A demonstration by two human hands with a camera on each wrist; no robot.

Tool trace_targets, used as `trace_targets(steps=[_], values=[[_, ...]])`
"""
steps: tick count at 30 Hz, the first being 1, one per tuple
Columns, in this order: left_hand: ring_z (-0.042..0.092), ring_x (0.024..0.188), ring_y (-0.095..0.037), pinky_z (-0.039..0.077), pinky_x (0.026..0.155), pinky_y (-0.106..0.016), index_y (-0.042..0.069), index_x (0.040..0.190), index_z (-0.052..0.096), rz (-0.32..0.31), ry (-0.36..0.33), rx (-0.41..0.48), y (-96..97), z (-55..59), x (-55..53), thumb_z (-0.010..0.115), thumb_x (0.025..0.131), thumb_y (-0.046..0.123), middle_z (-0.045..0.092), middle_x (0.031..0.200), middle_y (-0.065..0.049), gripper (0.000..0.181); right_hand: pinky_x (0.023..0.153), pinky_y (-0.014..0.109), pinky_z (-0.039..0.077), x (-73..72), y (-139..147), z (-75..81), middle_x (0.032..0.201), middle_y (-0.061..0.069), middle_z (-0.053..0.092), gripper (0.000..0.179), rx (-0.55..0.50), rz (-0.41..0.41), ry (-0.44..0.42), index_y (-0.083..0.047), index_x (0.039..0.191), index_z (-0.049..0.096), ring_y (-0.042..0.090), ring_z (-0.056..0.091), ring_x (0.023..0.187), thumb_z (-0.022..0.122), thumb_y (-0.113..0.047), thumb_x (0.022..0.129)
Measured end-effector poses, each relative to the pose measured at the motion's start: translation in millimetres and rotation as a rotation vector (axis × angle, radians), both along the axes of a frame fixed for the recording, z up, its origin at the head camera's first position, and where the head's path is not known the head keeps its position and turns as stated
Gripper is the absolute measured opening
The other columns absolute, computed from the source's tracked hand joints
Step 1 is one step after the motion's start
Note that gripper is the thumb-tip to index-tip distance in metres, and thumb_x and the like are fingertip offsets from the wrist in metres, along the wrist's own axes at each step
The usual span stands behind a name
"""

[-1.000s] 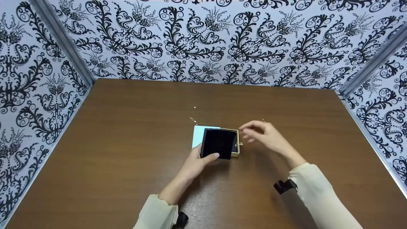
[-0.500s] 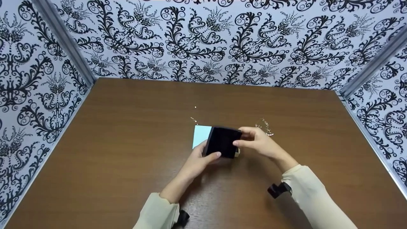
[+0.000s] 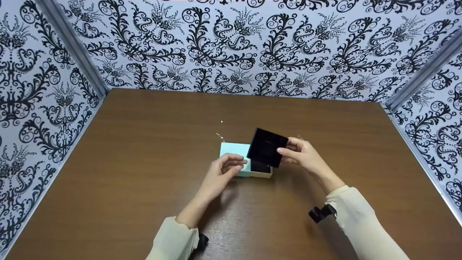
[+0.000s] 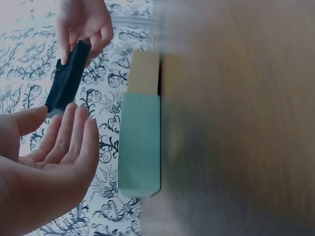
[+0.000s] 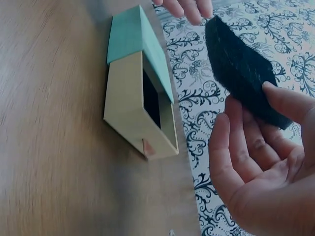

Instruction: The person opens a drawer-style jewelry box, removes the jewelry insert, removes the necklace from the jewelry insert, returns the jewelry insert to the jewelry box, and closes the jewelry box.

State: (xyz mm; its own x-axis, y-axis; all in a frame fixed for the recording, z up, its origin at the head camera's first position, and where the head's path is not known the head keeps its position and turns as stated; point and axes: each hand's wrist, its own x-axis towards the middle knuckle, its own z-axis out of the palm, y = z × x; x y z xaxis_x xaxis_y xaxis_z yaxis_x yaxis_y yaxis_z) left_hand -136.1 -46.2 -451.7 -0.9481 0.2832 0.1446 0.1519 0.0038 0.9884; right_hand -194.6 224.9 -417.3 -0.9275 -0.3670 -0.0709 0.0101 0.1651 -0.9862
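In the head view my right hand pinches a square black foam pad between thumb and fingers, holding it tilted above a small slide-out box. The right wrist view shows the pad's fuzzy edge. My left hand is beside the box with fingers loosely bent and nothing in them; in the left wrist view its fingertips are close to the pad's lower end. The box has a turquoise sleeve and a cream drawer, partly pulled out to the right. Dark lining shows inside the drawer.
A short piece of fine jewellery lies behind the box, with a tiny bright piece farther back. Another thin chain is mostly hidden behind my right hand. Patterned walls border the brown table.
The pad has passed from my left hand to my right and moved up and right, off the box. My left hand has let go and drawn slightly left.
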Motion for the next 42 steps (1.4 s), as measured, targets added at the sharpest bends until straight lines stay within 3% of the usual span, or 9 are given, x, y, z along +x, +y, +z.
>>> trace_targets(steps=[6,10,17,23,27,33,38,42], values=[[0.064,0.120,-0.029,0.053,0.102,-0.045,0.004,0.121,0.065,0.129,0.165,-0.315,-1.5,1.1,-0.7,0.065,0.094,0.005,0.071,0.122,-0.011,0.027,0.076,0.035,0.063,-1.5,3.9,-4.1,0.097,-0.002,0.071,0.030,0.112,-0.061,0.006,0.012,0.117,0.055,0.007,0.071,0.083,0.061,-0.008,0.096],[0.062,0.124,-0.027,0.049,0.105,-0.046,0.010,0.123,0.066,0.191,0.253,-0.546,0.0,1.4,-0.9,0.070,0.091,0.009,0.070,0.126,-0.006,0.032,0.071,0.038,0.063,-1.8,4.1,-6.6,0.089,-0.001,0.070,0.029,0.169,-0.091,0.025,0.012,0.114,0.053,0.008,0.070,0.073,0.062,-0.008,0.096],[0.056,0.130,-0.027,0.048,0.107,-0.045,0.017,0.123,0.067,0.203,0.321,-0.817,4.9,-2.2,-3.1,0.075,0.088,0.014,0.062,0.138,-0.003,0.036,0.062,0.042,0.061,-3.1,-1.6,-10.7,0.071,-0.004,0.056,0.045,0.263,-0.144,0.125,0.003,0.132,0.050,0.010,0.060,0.055,0.068,-0.006,0.091],[0.054,0.133,-0.024,0.049,0.107,-0.040,0.022,0.118,0.071,0.193,0.318,-1.014,7.7,-1.5,-2.6,0.075,0.089,0.016,0.058,0.144,0.000,0.030,0.061,0.044,0.061,-1.3,-7.9,-14.3,0.078,0.006,0.060,0.041,0.375,-0.142,0.208,-0.003,0.127,0.058,0.011,0.064,0.060,0.072,-0.007,0.089],[0.056,0.131,-0.023,0.052,0.104,-0.038,0.021,0.113,0.074,0.183,0.294,-1.062,9.9,1.9,-3.8,0.071,0.089,0.010,0.061,0.141,0.000,0.026,0.061,0.044,0.062,-1.6,-12.0,-17.0,0.081,0.010,0.063,0.037,0.427,-0.129,0.245,-0.003,0.123,0.061,0.011,0.065,0.064,0.073,-0.007,0.088],[0.060,0.127,-0.025,0.055,0.100,-0.038,0.020,0.108,0.077,0.190,0.289,-1.054,12.1,4.1,-7.9,0.061,0.090,-0.003,0.065,0.135,-0.001,0.033,0.058,0.039,0.061,-4.1,-19.6,-20.4,0.079,0.009,0.065,0.033,0.482,-0.110,0.251,-0.002,0.119,0.064,0.011,0.065,0.061,0.073,-0.006,0.088],[0.062,0.124,-0.025,0.055,0.098,-0.038,0.020,0.106,0.078,0.203,0.305,-1.042,12.0,3.8,-8.7,0.060,0.089,-0.005,0.067,0.132,-0.001,0.035,0.056,0.033,0.060,-7.5,-27.7,-23.9,0.081,0.010,0.066,0.030,0.537,-0.110,0.243,0.000,0.116,0.065,0.011,0.064,0.060,0.074,-0.007,0.087],[0.062,0.124,-0.027,0.054,0.101,-0.038,0.018,0.107,0.078,0.186,0.315,-1.032,11.9,4.5,-8.6,0.060,0.088,-0.006,0.067,0.133,-0.004,0.036,0.063,0.030,0.058,-10.5,-37.1,-26.5,0.084,0.010,0.068,0.031,0.621,-0.117,0.279,-0.001,0.116,0.067,0.014,0.065,0.068,0.074,-0.010,0.087]])
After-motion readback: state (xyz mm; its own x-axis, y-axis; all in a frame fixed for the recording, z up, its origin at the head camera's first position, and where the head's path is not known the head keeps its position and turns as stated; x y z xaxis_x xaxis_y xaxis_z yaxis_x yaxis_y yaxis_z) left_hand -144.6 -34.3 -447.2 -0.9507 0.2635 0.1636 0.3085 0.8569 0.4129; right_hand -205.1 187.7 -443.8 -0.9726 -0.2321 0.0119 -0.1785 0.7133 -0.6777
